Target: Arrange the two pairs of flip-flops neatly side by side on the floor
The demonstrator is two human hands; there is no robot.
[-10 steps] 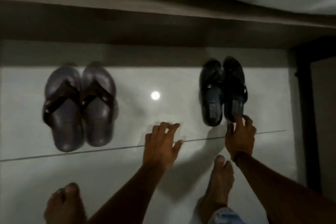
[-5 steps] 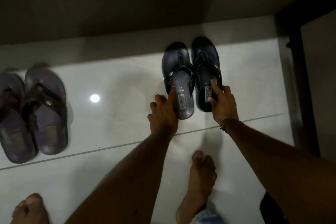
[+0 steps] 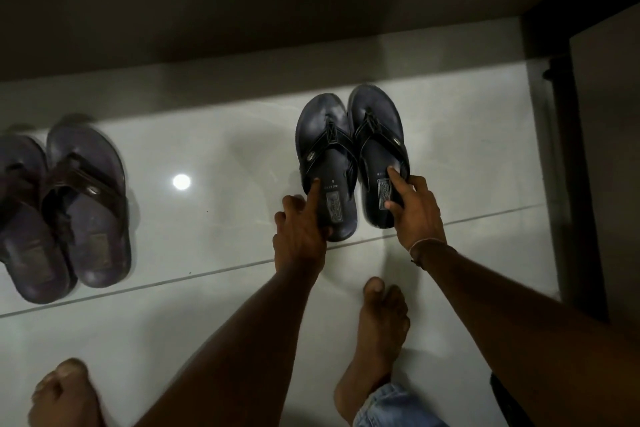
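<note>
close-up from above: a black pair of flip-flops [image 3: 349, 163] lies on the pale tiled floor [image 3: 225, 340], toward its far right, near a dark wall [image 3: 242, 17]. the two soles touch along their inner edges, long axes running away from the person, toes toward the wall, heels toward the person, tilted slightly right. the left hand [image 3: 299, 234] rests on the heel of the left sandal, forefinger pressed on the footbed, other fingers curled at its edge. the right hand [image 3: 414, 210] pinches the heel of the right sandal, thumb and forefinger on top, other fingers around its side. a brown pair of flip-flops [image 3: 65, 208] sits well apart at the floor's left edge, pointing the same way. to finish well, slide both black heels together toward the brown pair, keeping toes level and soles parallel. bare feet [image 3: 381, 333] stand nearer the person.
</note>
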